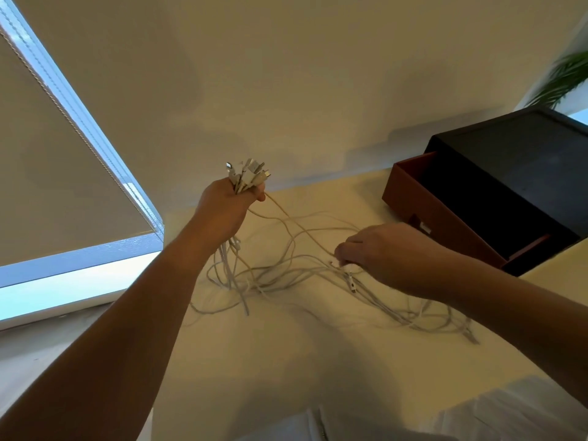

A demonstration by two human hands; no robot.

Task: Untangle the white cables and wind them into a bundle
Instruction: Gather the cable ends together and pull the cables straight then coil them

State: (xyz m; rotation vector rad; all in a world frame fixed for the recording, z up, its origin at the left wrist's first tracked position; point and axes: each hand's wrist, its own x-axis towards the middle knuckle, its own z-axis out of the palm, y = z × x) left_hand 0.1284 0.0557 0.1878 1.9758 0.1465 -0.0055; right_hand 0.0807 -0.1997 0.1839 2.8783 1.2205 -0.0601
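Note:
Several white cables (286,275) lie tangled on the cream table (286,361). My left hand (222,211) is raised above the table and grips a bunch of cable ends, with the plugs (249,173) sticking up out of the fist and the cords hanging down to the heap. My right hand (381,253) is low over the tangle, fingers curled, pinching one cable near its connector. A loose connector (351,281) lies just below those fingers. Cable loops trail off to the right under my right forearm.
A dark box (515,173) stands at the back right with a reddish-brown drawer (423,202) pulled open toward the cables. A window with a roller blind (63,186) is on the left. The wall rises just behind the table. Plant leaves (563,78) show top right.

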